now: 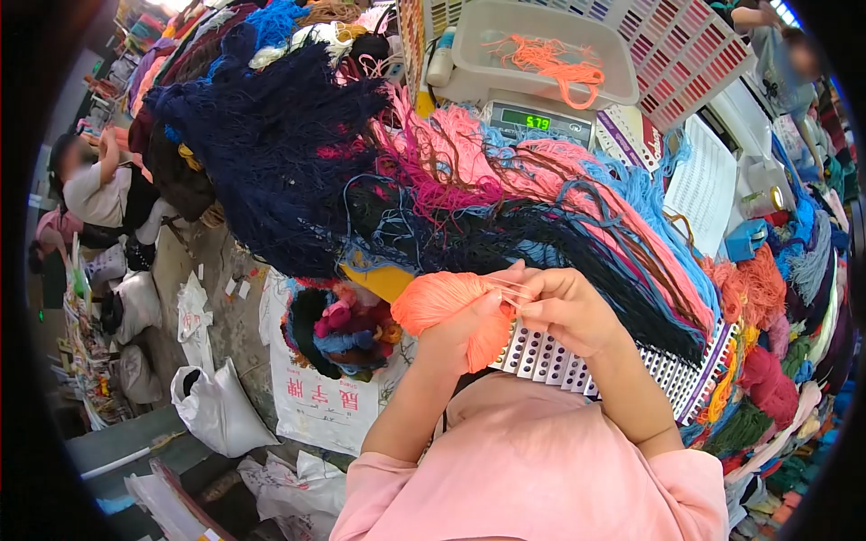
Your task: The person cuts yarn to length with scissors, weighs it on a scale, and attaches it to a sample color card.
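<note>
A skein of bright orange yarn is held in my left hand, close in front of my chest. My left fingers wrap round its middle, so part of the skein is hidden. Just to the right, my right hand is closed in a pinch on several thin orange strands drawn from the skein. Beneath my hands lies a white card with rows of dark holes. Beyond them spreads a big heap of navy, pink and light blue yarn.
A digital scale reading 579 carries a clear plastic tub with loose orange yarn. White baskets stand behind. Coloured skeins pile up at right. White sacks lie at left, where another person sits.
</note>
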A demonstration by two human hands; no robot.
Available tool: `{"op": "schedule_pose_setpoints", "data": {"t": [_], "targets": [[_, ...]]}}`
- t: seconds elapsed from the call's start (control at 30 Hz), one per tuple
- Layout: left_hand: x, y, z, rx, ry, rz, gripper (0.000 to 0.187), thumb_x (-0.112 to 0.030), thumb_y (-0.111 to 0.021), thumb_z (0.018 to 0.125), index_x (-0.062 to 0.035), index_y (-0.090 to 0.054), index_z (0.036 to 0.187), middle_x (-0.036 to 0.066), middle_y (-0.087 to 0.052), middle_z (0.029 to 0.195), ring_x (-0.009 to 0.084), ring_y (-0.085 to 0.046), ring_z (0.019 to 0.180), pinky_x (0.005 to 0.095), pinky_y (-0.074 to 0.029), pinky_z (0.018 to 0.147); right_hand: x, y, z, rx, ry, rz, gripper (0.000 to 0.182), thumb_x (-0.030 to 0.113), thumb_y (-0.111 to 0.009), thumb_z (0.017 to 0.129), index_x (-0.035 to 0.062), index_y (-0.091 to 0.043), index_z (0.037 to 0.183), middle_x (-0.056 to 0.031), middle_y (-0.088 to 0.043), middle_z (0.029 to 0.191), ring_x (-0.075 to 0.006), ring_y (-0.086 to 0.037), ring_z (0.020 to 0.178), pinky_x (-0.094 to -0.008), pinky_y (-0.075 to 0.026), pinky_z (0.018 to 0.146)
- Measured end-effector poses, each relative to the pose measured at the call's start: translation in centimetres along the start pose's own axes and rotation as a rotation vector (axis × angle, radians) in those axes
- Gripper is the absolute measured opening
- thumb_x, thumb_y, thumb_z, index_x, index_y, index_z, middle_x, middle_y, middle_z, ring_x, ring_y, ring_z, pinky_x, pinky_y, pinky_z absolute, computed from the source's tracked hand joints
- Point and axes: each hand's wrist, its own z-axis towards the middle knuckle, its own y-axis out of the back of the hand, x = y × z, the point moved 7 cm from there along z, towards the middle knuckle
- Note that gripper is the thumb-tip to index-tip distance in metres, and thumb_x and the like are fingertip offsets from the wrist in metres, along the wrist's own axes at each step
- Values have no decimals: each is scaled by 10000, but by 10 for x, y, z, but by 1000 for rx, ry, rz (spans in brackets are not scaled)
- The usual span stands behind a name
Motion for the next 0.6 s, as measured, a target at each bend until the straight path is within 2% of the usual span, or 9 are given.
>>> {"op": "schedule_pose_setpoints", "data": {"t": [0.13, 0.23, 0.33, 0.43, 0.6], "targets": [[1, 1, 0, -15, 19, -60, 315, -99, -449, 812, 77, -436, 1073, 151, -462, 1105, 184, -456, 1009, 299, -343, 884, 4, -2, 0, 2, -21, 34, 36, 44, -556, 726, 15, -547, 707, 17, -493, 626, -28, -380, 537, -173, -287, 477], [4, 2, 1, -28, 23, -92, 308, -104, -445, 817, 76, -440, 1067, 150, -471, 1090, 182, -467, 989, 299, -357, 868, 15, -13, -1, -134, 39, -148, 103, 43, -563, 728, 13, -524, 638, 39, -480, 589, -8, -365, 530, -173, -268, 462], [4, 1, 2, -25, 7, -85, 311, -107, -443, 820, 76, -435, 1070, 151, -473, 1085, 182, -474, 978, 301, -368, 856, 3, 0, 3, -148, 77, -432, 142, 50, -571, 730, 3, -523, 604, 49, -479, 565, -2, -364, 518, -173, -261, 453], [5, 3, 1, -28, 13, -87, 317, -114, -446, 820, 78, -433, 1072, 154, -464, 1095, 184, -473, 979, 303, -371, 855, 7, -2, 2, -162, 93, -431, 151, 60, -577, 729, -5, -543, 597, 59, -462, 530, -6, -354, 487, -177, -259, 440], [5, 3, 0, -41, 28, -120, 308, -129, -454, 821, 76, -451, 1050, 147, -454, 1114, 182, -469, 986, 302, -366, 863, 8, -6, -1, -144, 46, -206, 63, 43, -569, 724, -10, -571, 689, 43, -471, 572, -18, -363, 509, -180, -284, 469]]}}
